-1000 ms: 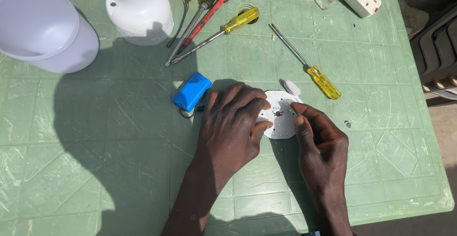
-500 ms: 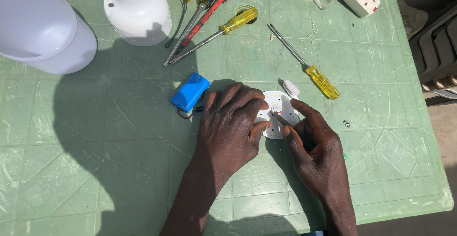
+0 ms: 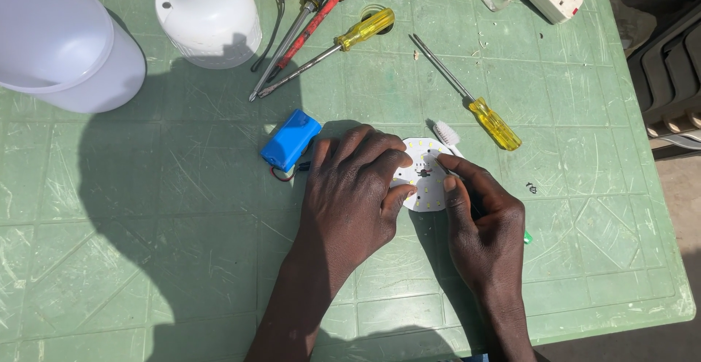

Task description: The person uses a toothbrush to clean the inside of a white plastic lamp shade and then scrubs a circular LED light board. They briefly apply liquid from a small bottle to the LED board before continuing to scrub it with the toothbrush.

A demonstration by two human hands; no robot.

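Near the middle of the green table (image 3: pixel 146 260), the left hand (image 3: pixel 350 194) presses its fingers closed on a round white LED board (image 3: pixel 426 179). The right hand (image 3: pixel 482 223) pinches at its centre, seemingly working a small part; what it grips is unclear. Steady, fine fingertip pressure seems needed next.

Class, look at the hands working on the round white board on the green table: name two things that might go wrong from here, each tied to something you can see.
1. The left hand and right hand press on the round LED board; a slip might damage its small parts.
2. The blue battery pack lies by the left hand with thin wires; a nudge may strain them.
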